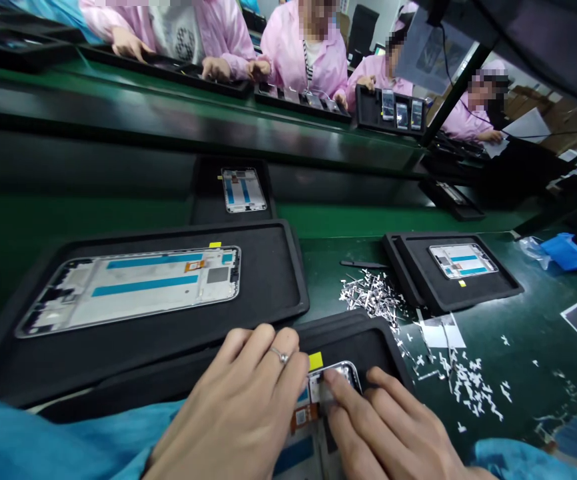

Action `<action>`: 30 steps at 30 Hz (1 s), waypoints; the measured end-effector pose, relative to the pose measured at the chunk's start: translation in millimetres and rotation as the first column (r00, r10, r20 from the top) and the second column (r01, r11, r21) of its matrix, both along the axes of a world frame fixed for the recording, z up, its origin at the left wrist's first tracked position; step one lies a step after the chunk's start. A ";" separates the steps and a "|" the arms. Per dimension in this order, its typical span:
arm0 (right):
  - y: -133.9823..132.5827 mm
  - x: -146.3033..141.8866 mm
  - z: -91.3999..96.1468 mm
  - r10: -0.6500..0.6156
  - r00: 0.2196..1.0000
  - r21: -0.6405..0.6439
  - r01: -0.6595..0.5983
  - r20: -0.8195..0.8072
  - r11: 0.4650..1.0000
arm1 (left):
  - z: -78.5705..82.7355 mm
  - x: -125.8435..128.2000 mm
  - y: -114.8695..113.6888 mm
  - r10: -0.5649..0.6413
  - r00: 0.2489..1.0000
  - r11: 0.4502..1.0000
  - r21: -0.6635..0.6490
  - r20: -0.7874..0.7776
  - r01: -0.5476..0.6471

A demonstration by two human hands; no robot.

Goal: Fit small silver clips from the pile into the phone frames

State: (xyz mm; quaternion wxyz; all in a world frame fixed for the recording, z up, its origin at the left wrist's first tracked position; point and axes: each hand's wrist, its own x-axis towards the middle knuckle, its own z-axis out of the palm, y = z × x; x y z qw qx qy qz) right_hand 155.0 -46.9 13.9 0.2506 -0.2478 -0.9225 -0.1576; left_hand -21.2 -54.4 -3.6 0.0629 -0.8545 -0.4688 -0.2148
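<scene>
Both of my hands rest on a phone frame lying in a black tray at the bottom centre. My left hand, with a ring on one finger, lies flat over the frame's left part, fingers stretched out and together. My right hand presses its fingertips on the frame's top end near a yellow tag. Most of the frame is hidden beneath my hands. Blue sleeves cover both of my arms.
A larger black tray with a second phone frame sits behind my hands, and another tray with a frame at right. Several small white scraps and black tweezers litter the green bench. Across the conveyor, people in pink coats work at trays.
</scene>
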 end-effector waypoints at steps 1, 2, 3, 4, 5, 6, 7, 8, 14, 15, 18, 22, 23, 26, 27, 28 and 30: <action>0.2 -1.1 0.1 -0.007 1.000 0.015 0.007 -0.013 1.000 | 0.2 0.4 0.6 -0.003 1.000 1.000 0.013 0.026 0.002; 0.3 -2.4 0.0 -0.015 0.999 0.026 0.016 -0.028 1.000 | 0.6 1.3 1.2 0.003 0.999 1.000 0.017 0.052 -0.004; 0.3 -3.6 -0.1 -0.021 0.999 0.034 0.022 -0.036 0.999 | 0.8 2.5 1.7 0.015 0.997 1.000 0.008 0.076 -0.016; 0.3 -4.7 -0.3 -0.025 0.999 0.041 0.027 -0.039 0.999 | 0.9 3.7 1.9 0.022 0.995 1.000 0.003 0.100 -0.022; 0.2 -5.6 -0.2 -0.029 0.999 0.037 0.030 -0.027 0.999 | 0.6 4.7 2.0 0.027 0.992 1.000 -0.005 0.124 -0.027; 0.0 -6.2 0.1 -0.032 0.999 0.029 0.032 -0.008 0.999 | -0.2 5.2 1.7 0.031 0.989 1.000 -0.012 0.145 -0.029; -0.2 -6.4 0.6 -0.032 0.999 0.021 0.031 0.009 0.999 | -1.2 5.0 1.3 0.031 0.985 0.999 -0.019 0.169 -0.029; -0.4 -6.2 1.4 -0.028 0.999 0.005 0.027 0.032 1.000 | -2.3 4.0 0.8 0.029 0.981 0.999 -0.035 0.193 -0.022; -2.8 -1.4 6.0 0.024 0.989 -0.061 -0.015 0.143 0.998 | 3.1 -15.9 8.4 0.017 0.986 0.991 -0.131 0.166 0.005; -2.9 -0.9 5.5 0.026 0.989 -0.056 -0.018 0.148 0.998 | 6.1 -19.6 12.6 -0.014 0.991 0.987 -0.156 0.131 0.035; -1.4 -0.9 1.8 0.035 0.990 -0.015 -0.034 0.137 0.999 | 14.4 -26.5 26.5 -0.075 0.991 0.926 -0.360 0.111 0.110; 1.5 -0.2 2.2 0.050 0.993 0.005 -0.050 0.106 0.999 | 16.6 -34.2 35.8 0.065 0.992 0.835 -0.550 0.108 0.006; 1.8 1.7 5.0 0.049 0.992 -0.006 -0.048 0.118 0.999 | 15.4 -38.6 35.7 0.095 0.991 0.825 -0.565 0.098 -0.023; 1.4 14.8 16.4 0.024 0.979 -0.048 -0.014 0.205 0.999 | 10.5 -57.2 30.2 0.038 0.997 0.830 -0.558 0.071 0.008; 0.7 22.2 18.8 0.000 0.977 -0.044 0.009 0.215 0.999 | 9.2 -62.9 26.9 0.010 0.998 0.854 -0.519 0.055 0.020; -0.2 31.3 19.2 -0.015 0.976 -0.029 0.022 0.219 0.999 | 8.5 -66.9 22.8 -0.005 1.000 0.888 -0.459 0.028 0.017; -2.6 54.1 11.9 -0.050 0.983 0.014 0.048 0.179 0.999 | 9.4 -67.3 12.5 0.021 0.999 0.947 -0.320 -0.034 -0.031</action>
